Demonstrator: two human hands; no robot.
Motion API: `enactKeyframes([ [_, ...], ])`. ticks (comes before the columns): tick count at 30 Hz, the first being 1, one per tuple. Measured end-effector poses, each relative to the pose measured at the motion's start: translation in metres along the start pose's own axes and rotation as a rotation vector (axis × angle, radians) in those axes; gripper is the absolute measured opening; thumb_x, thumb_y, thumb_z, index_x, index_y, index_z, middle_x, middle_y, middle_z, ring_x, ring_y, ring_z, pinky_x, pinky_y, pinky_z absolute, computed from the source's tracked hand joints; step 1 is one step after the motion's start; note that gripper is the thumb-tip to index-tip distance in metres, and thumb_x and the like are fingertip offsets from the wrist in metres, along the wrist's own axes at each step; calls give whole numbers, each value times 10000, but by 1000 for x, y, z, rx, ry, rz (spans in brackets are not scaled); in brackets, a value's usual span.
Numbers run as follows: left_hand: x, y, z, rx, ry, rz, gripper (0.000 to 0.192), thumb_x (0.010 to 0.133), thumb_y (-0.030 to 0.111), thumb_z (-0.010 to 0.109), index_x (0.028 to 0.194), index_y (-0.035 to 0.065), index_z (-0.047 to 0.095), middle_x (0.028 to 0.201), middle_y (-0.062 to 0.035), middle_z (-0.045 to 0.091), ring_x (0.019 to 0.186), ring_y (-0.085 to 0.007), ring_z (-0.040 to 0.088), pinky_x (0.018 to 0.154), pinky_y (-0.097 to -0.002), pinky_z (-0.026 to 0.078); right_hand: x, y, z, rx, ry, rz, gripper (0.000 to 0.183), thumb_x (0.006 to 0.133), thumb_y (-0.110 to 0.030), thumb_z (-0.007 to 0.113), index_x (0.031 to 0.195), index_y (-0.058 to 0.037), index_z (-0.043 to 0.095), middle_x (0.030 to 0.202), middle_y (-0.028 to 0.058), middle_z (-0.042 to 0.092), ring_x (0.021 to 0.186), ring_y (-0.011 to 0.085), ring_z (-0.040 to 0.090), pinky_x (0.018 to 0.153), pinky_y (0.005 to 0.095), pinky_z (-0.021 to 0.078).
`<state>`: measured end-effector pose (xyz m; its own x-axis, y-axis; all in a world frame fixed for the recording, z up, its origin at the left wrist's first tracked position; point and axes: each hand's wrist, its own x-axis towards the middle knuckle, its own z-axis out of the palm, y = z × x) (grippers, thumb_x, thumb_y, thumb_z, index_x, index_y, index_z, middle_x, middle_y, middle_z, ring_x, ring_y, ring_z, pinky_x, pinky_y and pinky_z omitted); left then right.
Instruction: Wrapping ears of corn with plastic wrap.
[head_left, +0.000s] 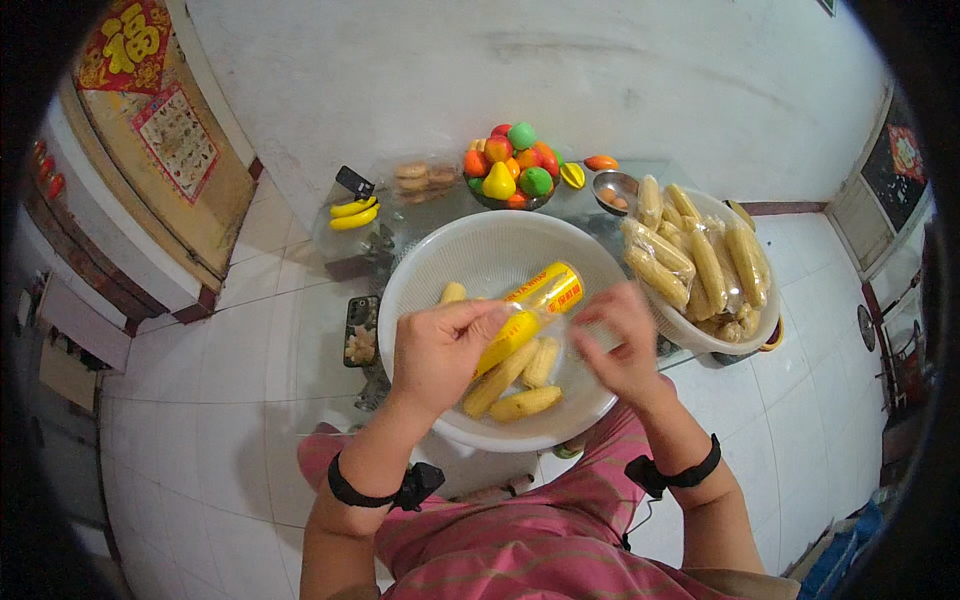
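A large white plastic basin stands before me, with several peeled corn cobs inside. Yellow printed cling-wrap packaging lies across it in two visible parts; whether they are one piece or two I cannot tell. My left hand is over the basin's left half, thumb and forefinger pinched on clear plastic film. Over the right side hovers my right hand, blurred, with thumb and fingers apart and nothing visible between them. My left hand hides part of the packaging and cobs.
At right, a white colander holds film-wrapped corn. Behind the basin on the glass table are a fruit bowl, a metal bowl with eggs, bananas and bagged baked goods. A floral-cased phone lies left.
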<state>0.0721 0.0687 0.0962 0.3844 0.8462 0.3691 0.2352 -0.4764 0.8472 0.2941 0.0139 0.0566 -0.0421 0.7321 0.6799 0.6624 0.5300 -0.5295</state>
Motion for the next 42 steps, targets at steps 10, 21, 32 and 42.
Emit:
enactKeyframes([
  [10,13,7,6,174,124,178,164,839,156,691,945,39,735,744,-129,684,637,-185,659,578,-278,503,-86,73,179,-648,-865,-292,227,817,-227,591,987,-130,707,1080,6,638,1093,230,519,826,378,496],
  [21,1,-17,1,66,194,100,184,836,202,692,916,42,736,723,-136,685,610,-215,661,575,-297,503,-37,46,58,-493,-1086,119,511,703,-266,714,1175,-120,581,1200,69,589,1066,265,584,789,404,499],
  [32,-68,-5,11,365,-85,551,198,757,189,744,954,179,756,568,-20,481,520,-154,549,478,-305,447,-2,18,-73,295,-218,582,541,657,-116,851,1114,15,593,953,60,632,863,142,600,789,296,496],
  [42,-131,-38,29,343,-32,276,241,739,163,746,976,144,711,1239,-133,606,746,-226,698,586,-323,554,-62,-16,46,3,-853,14,516,747,-285,722,1183,-44,591,1037,133,606,940,340,613,800,420,497],
])
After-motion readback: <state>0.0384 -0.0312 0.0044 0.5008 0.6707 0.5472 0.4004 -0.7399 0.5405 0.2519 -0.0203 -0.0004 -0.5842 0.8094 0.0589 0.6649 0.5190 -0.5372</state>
